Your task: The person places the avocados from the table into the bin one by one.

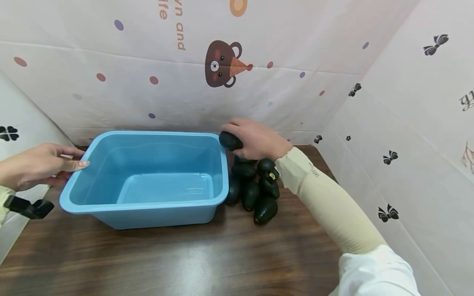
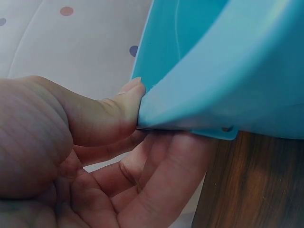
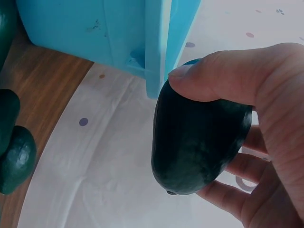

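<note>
A light blue plastic tub (image 1: 148, 209) stands on the table, its inside bare in the head view. My left hand (image 1: 46, 166) pinches the tub's left rim, thumb over the edge and fingers curled beneath the lip, as the left wrist view shows up close. In my right hand (image 1: 255, 139) is a dark green avocado (image 3: 199, 137), gripped between thumb and fingers. It is held up beside the tub's far right corner, overlapping the rim in the head view. Below that hand, more avocados (image 1: 266, 210) lie in a cluster against the tub's right side, some partly hidden by the wrist.
The dark wood table (image 1: 177, 259) runs in front of the tub. A white patterned sheet (image 1: 177, 90) with a bear print hangs close behind it, and another white sheet (image 1: 418, 144) with bows rises along the right. Black wrist straps show on both arms.
</note>
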Available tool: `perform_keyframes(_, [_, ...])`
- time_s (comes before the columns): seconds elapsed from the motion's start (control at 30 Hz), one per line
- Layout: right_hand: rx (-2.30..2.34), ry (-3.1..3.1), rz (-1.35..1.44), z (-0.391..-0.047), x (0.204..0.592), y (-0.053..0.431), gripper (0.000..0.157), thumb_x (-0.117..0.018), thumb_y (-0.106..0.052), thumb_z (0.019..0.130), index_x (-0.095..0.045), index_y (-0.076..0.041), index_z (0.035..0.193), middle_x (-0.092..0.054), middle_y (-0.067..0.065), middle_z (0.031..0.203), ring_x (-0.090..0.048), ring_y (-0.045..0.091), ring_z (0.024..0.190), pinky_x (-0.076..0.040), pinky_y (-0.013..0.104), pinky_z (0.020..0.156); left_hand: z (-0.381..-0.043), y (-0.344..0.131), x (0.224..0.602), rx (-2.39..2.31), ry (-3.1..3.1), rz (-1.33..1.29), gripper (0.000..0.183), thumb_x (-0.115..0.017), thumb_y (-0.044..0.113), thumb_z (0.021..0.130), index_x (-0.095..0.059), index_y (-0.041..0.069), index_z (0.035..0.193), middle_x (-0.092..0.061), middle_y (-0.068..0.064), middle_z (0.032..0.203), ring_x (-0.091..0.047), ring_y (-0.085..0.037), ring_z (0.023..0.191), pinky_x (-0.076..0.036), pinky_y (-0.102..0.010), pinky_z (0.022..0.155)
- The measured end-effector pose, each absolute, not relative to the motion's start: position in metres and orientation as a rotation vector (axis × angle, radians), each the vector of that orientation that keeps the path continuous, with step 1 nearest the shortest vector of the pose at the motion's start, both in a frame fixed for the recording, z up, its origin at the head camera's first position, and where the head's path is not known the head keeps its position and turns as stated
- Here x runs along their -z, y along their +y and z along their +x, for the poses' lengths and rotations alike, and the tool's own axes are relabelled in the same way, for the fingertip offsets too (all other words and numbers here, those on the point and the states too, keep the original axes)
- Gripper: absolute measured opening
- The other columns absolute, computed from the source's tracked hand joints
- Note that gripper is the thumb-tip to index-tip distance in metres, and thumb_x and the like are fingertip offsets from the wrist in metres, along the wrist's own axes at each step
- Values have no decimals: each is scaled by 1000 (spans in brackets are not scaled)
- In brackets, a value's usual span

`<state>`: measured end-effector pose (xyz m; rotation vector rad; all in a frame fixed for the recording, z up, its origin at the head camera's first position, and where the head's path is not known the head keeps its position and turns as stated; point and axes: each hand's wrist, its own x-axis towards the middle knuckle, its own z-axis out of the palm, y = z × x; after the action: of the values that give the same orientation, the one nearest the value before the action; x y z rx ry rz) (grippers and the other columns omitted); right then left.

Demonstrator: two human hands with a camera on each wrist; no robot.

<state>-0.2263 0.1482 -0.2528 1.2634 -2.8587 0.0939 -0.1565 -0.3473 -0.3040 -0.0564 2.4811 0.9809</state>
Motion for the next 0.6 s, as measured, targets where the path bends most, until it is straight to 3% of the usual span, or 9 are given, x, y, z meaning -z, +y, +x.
perform_keyframes(0.6, [-93,-2865,1292,-228,247,124,63,-79,-20,90,-55,-17,147,-58,7,139,-56,24,123,-52,44,110,-162,-356,314,-1007,2479,-66,75,-55,30,109,-20,-22,152,-77,-13,101,-77,-26,83,-66,-50,77])
